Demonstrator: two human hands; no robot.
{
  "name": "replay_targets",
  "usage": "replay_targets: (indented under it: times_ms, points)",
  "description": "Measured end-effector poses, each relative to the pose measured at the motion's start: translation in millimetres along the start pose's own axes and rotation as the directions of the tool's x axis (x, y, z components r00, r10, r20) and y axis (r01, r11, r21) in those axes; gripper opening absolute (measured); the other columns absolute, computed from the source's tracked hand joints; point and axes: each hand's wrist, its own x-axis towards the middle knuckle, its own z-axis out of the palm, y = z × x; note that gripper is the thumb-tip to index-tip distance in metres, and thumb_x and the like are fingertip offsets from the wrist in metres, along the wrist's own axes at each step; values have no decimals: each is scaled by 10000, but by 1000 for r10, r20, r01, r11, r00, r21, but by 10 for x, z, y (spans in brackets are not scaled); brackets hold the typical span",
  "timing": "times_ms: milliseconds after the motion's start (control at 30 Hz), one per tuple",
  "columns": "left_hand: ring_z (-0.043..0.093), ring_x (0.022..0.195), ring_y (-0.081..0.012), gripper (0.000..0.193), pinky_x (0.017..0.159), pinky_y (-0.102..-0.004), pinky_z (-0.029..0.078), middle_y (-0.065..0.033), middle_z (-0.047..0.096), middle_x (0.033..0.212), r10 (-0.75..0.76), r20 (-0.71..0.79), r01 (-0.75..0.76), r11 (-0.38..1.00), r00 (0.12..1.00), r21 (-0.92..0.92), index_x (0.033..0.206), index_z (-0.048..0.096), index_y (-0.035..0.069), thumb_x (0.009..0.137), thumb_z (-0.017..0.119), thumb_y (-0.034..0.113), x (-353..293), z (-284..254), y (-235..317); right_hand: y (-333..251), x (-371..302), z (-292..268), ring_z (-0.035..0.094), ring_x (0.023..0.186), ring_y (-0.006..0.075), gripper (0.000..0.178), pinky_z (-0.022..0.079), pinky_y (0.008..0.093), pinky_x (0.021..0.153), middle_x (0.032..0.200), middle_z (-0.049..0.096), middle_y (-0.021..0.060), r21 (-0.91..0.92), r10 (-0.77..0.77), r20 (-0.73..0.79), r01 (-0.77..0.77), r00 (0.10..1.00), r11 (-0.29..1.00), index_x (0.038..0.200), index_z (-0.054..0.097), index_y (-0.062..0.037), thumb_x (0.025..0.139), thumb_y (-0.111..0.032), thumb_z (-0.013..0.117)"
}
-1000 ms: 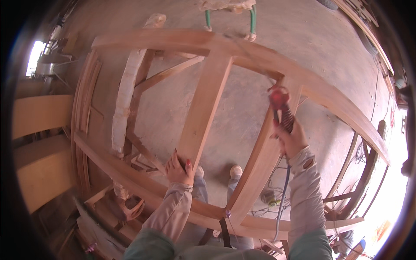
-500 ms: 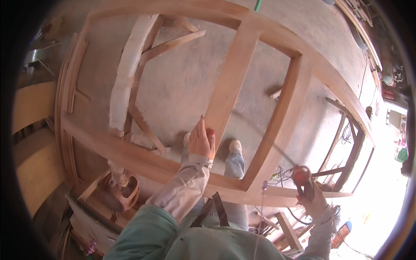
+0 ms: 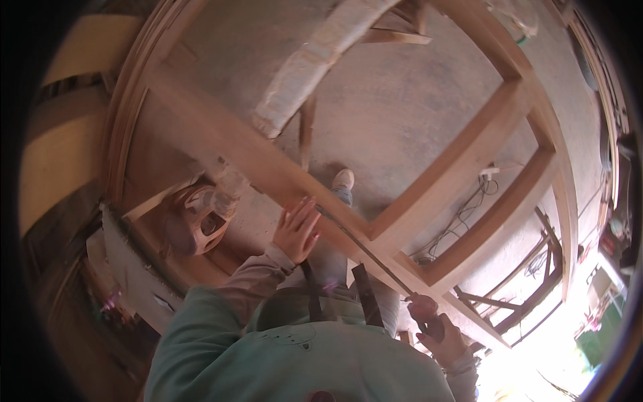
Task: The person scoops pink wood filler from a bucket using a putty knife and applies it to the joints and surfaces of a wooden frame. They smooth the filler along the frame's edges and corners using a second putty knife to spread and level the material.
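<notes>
A large wooden frame (image 3: pixel 462 154) with curved rails and crossbars lies in front of me. My right hand (image 3: pixel 447 343) is closed round the reddish, rounded handle of a long thin file (image 3: pixel 365 251). Its dark blade slants up and left along the frame's near rail (image 3: pixel 261 157). By the far end of the blade, my left hand (image 3: pixel 297 230) rests on the edge of that rail, fingers stretched out and flat. Whether its fingertips press on the file's tip, I cannot tell.
A wrapped, pale beam (image 3: pixel 315 60) supports the frame from below. A rounded brown wooden piece (image 3: pixel 197 221) sits at my left, near stacked curved boards (image 3: pixel 87 47). Cables (image 3: pixel 462 221) trail over the floor under the crossbars. My foot (image 3: pixel 343 179) shows through the frame.
My view has turned, and my body has shifted from the crossbars to the near rail. My left hand moved from a crossbar to this rail; the file, blurred before, now lies along it.
</notes>
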Motion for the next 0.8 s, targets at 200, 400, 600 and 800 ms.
replay_targets:
  times_ms: [200,400,600,800]
  points:
    - [353,1349,-291,548,1090,-537,227,-124,377,1451,133,-19,-132,991,991,12,1363,442,98,866,594,269,243,-23,-509,-467,253,194,671,816,217,408,512,339,733,881,671,162,-143,23,68,-13,997,990,1027,515,10,804,-255,731]
    - [338,1344,-310,547,1087,-581,205,-130,414,1423,-128,-360,249,917,924,312,1311,477,65,881,521,401,646,-528,-2102,-528,342,351,677,776,237,430,510,339,696,822,663,158,-92,8,88,0,996,996,1016,527,6,790,-290,743]
    - [319,1356,-299,579,1081,-601,195,-119,361,1451,-174,-539,363,892,824,268,1361,423,86,860,561,341,817,-678,-2096,-782,515,387,679,888,225,424,504,325,781,898,671,185,-153,-149,92,161,985,975,1009,536,37,778,-251,743]
    - [358,1318,-319,588,1085,-581,208,-95,410,1409,95,-167,-57,974,981,220,1343,436,116,805,614,276,576,-654,-1789,-1184,685,478,569,966,188,435,470,321,808,1080,591,122,90,-153,58,148,986,985,1119,462,48,814,-141,708]
